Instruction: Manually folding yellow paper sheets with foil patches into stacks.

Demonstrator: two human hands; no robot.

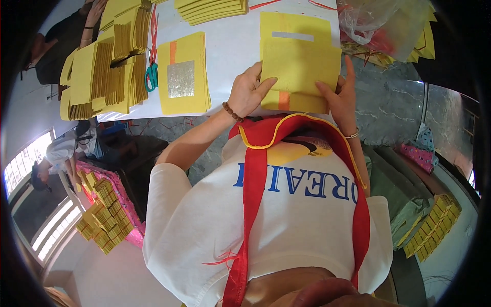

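Observation:
A stack of yellow joss paper [302,66] lies at the table's near edge in front of me, with an orange band at its lower end and a silver strip farther up. My left hand [248,89] grips its left side, thumb on top and fingers partly hidden. At the right edge, my right hand [341,97] presses its thumb on the paper, index finger pointing away along the side. To the left lies another joss paper stack [186,74] with a silver square. Beside that stack are teal-handled scissors [151,77].
Yellow paper bundles [102,77] are piled at the table's left, with another stack [212,10] at the far edge. A clear plastic bag [383,25] sits far right. Another person [66,153] works at a pink-covered table [133,204] with yellow bundles; a co-worker's hand [94,13] shows far left.

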